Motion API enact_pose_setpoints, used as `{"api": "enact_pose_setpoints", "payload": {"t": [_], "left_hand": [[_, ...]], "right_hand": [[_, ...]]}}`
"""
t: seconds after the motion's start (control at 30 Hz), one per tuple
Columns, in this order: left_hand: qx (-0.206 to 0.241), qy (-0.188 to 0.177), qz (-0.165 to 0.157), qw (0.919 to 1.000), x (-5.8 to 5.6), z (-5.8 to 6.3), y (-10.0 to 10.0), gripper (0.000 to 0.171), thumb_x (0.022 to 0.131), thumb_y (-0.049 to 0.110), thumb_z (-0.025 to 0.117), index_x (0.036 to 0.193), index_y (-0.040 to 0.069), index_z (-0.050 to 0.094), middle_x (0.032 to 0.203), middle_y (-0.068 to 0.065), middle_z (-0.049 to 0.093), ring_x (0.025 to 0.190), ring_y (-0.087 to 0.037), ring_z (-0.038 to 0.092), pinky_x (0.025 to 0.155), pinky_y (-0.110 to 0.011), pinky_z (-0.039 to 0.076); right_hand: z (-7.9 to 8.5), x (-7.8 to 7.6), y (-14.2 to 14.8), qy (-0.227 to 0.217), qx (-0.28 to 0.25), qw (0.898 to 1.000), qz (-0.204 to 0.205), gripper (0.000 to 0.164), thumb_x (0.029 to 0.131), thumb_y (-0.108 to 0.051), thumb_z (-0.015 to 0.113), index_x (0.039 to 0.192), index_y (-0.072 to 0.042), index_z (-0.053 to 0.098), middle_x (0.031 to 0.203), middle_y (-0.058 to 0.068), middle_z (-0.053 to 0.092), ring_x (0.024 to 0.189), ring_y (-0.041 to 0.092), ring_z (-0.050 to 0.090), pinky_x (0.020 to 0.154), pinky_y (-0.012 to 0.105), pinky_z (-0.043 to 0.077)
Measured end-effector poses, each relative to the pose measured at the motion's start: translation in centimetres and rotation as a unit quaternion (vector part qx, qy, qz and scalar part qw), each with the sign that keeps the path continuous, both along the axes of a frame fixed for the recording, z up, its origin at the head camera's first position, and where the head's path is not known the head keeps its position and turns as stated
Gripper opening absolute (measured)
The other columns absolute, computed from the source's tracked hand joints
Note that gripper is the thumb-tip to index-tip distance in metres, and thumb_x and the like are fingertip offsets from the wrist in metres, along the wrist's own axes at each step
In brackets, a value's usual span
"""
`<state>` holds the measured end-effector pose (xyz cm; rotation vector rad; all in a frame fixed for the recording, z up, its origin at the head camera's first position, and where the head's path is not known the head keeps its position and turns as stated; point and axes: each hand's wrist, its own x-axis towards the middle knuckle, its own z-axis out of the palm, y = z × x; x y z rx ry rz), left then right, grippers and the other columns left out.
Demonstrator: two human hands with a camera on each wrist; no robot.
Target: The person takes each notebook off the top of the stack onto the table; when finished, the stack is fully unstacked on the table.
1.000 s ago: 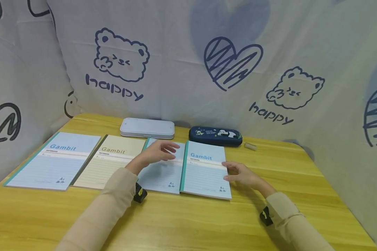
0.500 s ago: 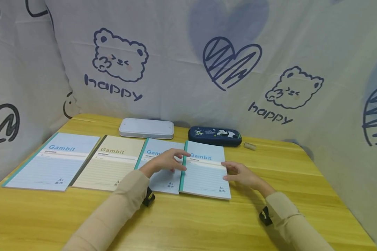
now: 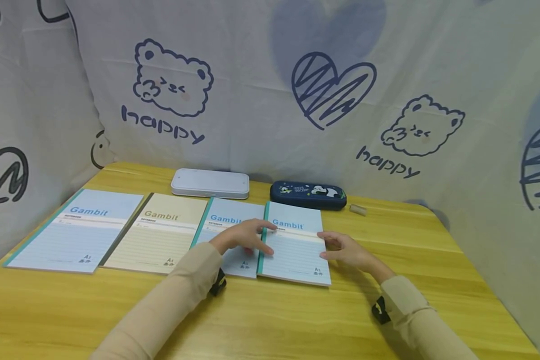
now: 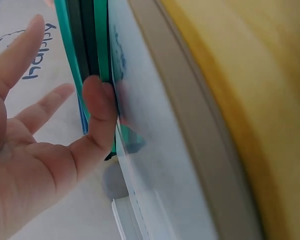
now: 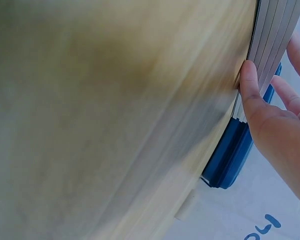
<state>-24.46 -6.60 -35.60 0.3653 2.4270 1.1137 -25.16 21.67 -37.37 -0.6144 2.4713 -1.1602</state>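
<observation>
Four notebook covers show face up in a row across the table (image 3: pixel 288 320). First, by the left edge, lies a blue notebook (image 3: pixel 76 230) with a teal spine; next, a cream notebook (image 3: pixel 155 230) with a dark spine; then a second blue notebook (image 3: pixel 228 211), teal-spined, partly covered by the left hand (image 3: pixel 244 236). Fourth is the stack of notebooks (image 3: pixel 297 250), topped by another blue cover, right of the table's middle; the right wrist view shows several page blocks there, too blurred for a sure count.

The left hand's fingers are spread and loosely bent, thumb and fingertips at the stack's spine side, gripping nothing. The right hand (image 3: pixel 348 251) has thumb and fingers apart, loosely bent, their tips touching the stack's right side without closing round it.

Along the back edge, left to right, are one white case (image 3: pixel 210 183), one navy case (image 3: pixel 308 195) with a panda, just behind the stack, and one small tan block (image 3: pixel 358 210), between that case and the back right corner. Two beige sleeves, left (image 3: pixel 166 300) and right (image 3: pixel 416 310), reach over the front part; the left cuff comes across the cream notebook's near right corner. A printed cloth (image 3: pixel 252 135) hangs behind.
</observation>
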Motion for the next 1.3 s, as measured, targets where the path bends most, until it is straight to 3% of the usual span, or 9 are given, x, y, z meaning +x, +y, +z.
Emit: {"api": "enact_pose_setpoints", "payload": {"t": [0.23, 0.3, 0.4, 0.47, 0.63, 0.9, 1.13, 1.3], "left_hand": [[-0.049, 0.023, -0.025, 0.9982, -0.2, -0.2, 0.5, 0.074, 0.067, 0.027, 0.078, 0.133, 0.021, 0.044, 0.139, -0.015, 0.031, 0.073, -0.016, 0.051, 0.06, -0.026, 0.043], [-0.066, 0.035, -0.028, 0.9968, -0.1, -0.1, 0.7, 0.077, 0.065, 0.028, 0.079, 0.133, 0.022, 0.043, 0.139, -0.015, 0.03, 0.089, -0.021, 0.051, 0.073, -0.031, 0.044], [-0.089, 0.046, -0.03, 0.9945, -0.1, 0.0, 0.9, 0.081, 0.064, 0.028, 0.08, 0.134, 0.023, 0.042, 0.14, -0.017, 0.026, 0.114, -0.029, 0.041, 0.092, -0.042, 0.035], [-0.1, 0.05, -0.029, 0.9933, 0.0, 0.0, 1.0, 0.082, 0.063, 0.029, 0.081, 0.134, 0.023, 0.042, 0.141, -0.018, 0.024, 0.127, -0.033, 0.024, 0.099, -0.049, 0.023], [-0.105, 0.051, -0.025, 0.9929, -0.1, 0.0, 1.1, 0.082, 0.062, 0.026, 0.081, 0.134, 0.023, 0.042, 0.141, -0.017, 0.025, 0.128, -0.034, 0.021, 0.1, -0.05, 0.021], [-0.075, 0.061, -0.022, 0.9951, -0.2, 0.1, 0.7, 0.08, 0.064, 0.015, 0.08, 0.134, 0.019, 0.042, 0.141, -0.01, 0.031, 0.128, -0.03, 0.026, 0.101, -0.044, 0.022], [0.007, 0.009, 0.013, 0.9998, -0.3, 0.2, -0.4, 0.079, 0.065, 0.0, 0.077, 0.133, 0.02, 0.044, 0.142, -0.014, 0.026, 0.126, -0.035, 0.028, 0.099, -0.047, 0.026], [0.029, -0.013, 0.03, 0.999, -0.2, 0.4, -1.1, 0.073, 0.066, -0.005, 0.074, 0.13, 0.021, 0.048, 0.141, -0.017, 0.027, 0.127, -0.035, 0.025, 0.099, -0.048, 0.024]], "right_hand": [[0.1, 0.2, 0.0, 0.001, 0.0, 1.0, 0.0, 0.056, 0.085, -0.011, 0.06, 0.131, 0.009, 0.035, 0.137, 0.026, 0.029, 0.124, 0.04, 0.028, 0.099, 0.048, 0.024], [0.1, 0.2, -0.1, 0.0, -0.001, 1.0, 0.0, 0.056, 0.085, -0.011, 0.06, 0.131, 0.009, 0.035, 0.137, 0.026, 0.029, 0.124, 0.04, 0.028, 0.099, 0.048, 0.024], [0.1, 0.2, -0.1, -0.001, -0.003, 1.0, -0.001, 0.056, 0.085, -0.01, 0.06, 0.131, 0.009, 0.035, 0.137, 0.027, 0.029, 0.124, 0.04, 0.028, 0.099, 0.048, 0.025], [0.1, 0.2, -0.1, -0.003, -0.003, 1.0, -0.001, 0.056, 0.085, -0.011, 0.06, 0.131, 0.008, 0.035, 0.137, 0.027, 0.028, 0.124, 0.04, 0.028, 0.099, 0.048, 0.025], [0.1, 0.1, 0.0, -0.003, -0.001, 1.0, -0.001, 0.057, 0.085, -0.012, 0.061, 0.131, 0.008, 0.035, 0.137, 0.026, 0.029, 0.123, 0.04, 0.029, 0.099, 0.048, 0.025], [-0.1, -0.2, 0.1, -0.001, 0.004, 1.0, 0.005, 0.06, 0.082, -0.016, 0.065, 0.131, 0.006, 0.037, 0.136, 0.026, 0.032, 0.122, 0.039, 0.032, 0.098, 0.048, 0.025], [-0.2, -0.3, 0.0, -0.006, -0.01, 1.0, 0.017, 0.061, 0.081, -0.012, 0.066, 0.131, 0.007, 0.037, 0.136, 0.027, 0.031, 0.123, 0.04, 0.029, 0.099, 0.049, 0.024], [-0.3, -0.2, 0.1, -0.005, -0.013, 1.0, 0.019, 0.06, 0.08, -0.008, 0.066, 0.13, 0.008, 0.037, 0.136, 0.028, 0.03, 0.123, 0.04, 0.029, 0.096, 0.045, 0.03]]}}
